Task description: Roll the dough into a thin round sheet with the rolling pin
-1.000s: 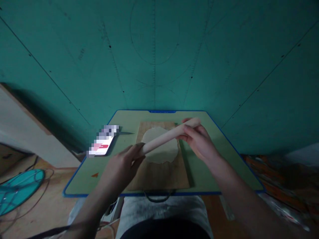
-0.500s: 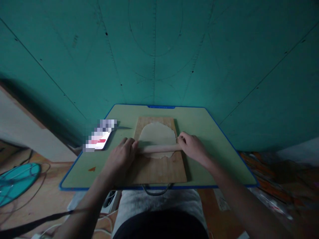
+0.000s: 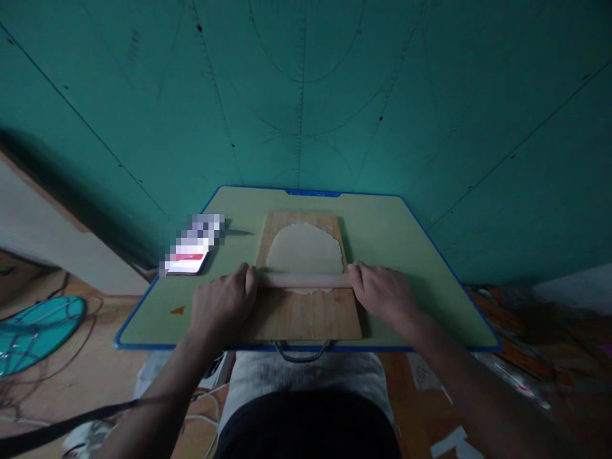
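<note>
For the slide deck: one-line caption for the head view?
Left hand and right hand press rolling pin across flat dough on wooden board.

Your long pale wooden rolling pin [image 3: 306, 280], tilted in the air above the board a second ago, now lies level across the near edge of the flat round sheet of dough [image 3: 305, 250]. Your left hand [image 3: 224, 306] and right hand [image 3: 382, 296] now press palms-down on its ends, spread wider apart, mid-frame.
</note>
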The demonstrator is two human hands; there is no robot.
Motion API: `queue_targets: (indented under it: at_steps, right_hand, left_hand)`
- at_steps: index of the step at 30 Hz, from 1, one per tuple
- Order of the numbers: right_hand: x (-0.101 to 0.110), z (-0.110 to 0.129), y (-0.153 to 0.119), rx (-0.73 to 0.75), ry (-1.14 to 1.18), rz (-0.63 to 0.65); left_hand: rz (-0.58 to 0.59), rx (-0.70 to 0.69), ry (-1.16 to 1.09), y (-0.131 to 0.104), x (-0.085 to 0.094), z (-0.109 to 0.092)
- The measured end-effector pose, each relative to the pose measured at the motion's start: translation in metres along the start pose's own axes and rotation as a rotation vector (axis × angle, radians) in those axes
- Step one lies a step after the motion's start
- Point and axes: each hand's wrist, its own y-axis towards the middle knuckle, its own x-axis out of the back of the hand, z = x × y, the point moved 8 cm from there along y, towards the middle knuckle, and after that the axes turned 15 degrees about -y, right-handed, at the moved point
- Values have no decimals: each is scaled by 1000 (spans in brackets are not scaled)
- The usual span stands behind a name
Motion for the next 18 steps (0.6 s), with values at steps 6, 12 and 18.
queue_targets:
  at_steps: [6, 12, 18]
  right_hand:
    - [-4, 1, -6, 90, 42, 23]
    - [1, 4, 15, 156, -63, 66]
    - [-7, 2, 18, 164, -36, 31]
  left_hand:
    - [-19, 72, -60, -8, -1, 6]
    - [-56, -137, -71, 7, 2, -1]
    - [-379, -18, -1011, 11, 28, 32]
